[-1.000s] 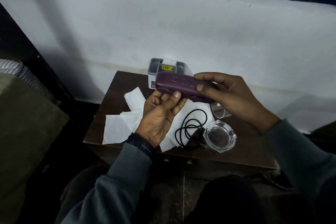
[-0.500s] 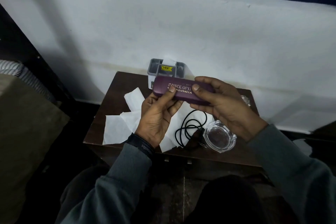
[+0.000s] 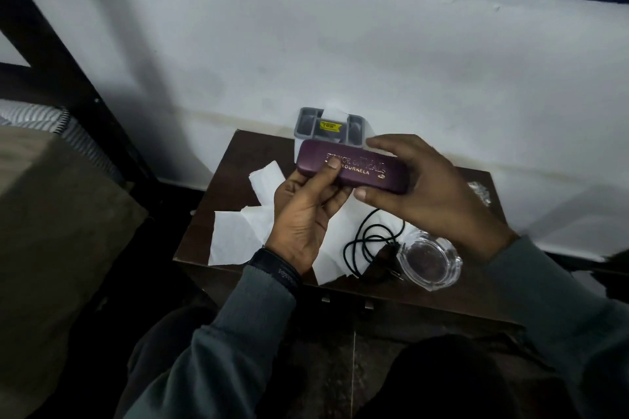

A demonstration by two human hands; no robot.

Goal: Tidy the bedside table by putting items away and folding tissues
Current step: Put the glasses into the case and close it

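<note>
We found the purple hard-shell spectacle case (image 3: 350,168), lettered in gold on its face, held clear of the dark brown wooden surface (image 3: 245,153) and lying lengthwise from nine to three o'clock, its three o'clock end slightly lower. It hung over the twelve o'clock half of the surface, touching nothing on it.

The left hand (image 3: 306,214) gripped the case's nine o'clock half from below: the thumb pressed on the lettered face and the fingers curled under the near edge. The right hand (image 3: 425,190) gripped the three o'clock end, fingers curved over the far edge and the thumb set against the near edge. Both sleeves were grey.

We noted loose white tissues (image 3: 235,235) spread flat across the surface from nine to six o'clock, partly under the left hand. A black cord (image 3: 367,245) lay coiled at about five o'clock, resting partly on the tissues. A clear glass ashtray (image 3: 430,264) stood just beside the cord at four o'clock, near the front edge. A grey plastic organiser (image 3: 326,127) with a yellow label stood at twelve o'clock against the white wall (image 3: 340,61), a white slip rising from it. A small pale object (image 3: 480,189) lay at the three o'clock edge; we could not tell what it was.
</note>
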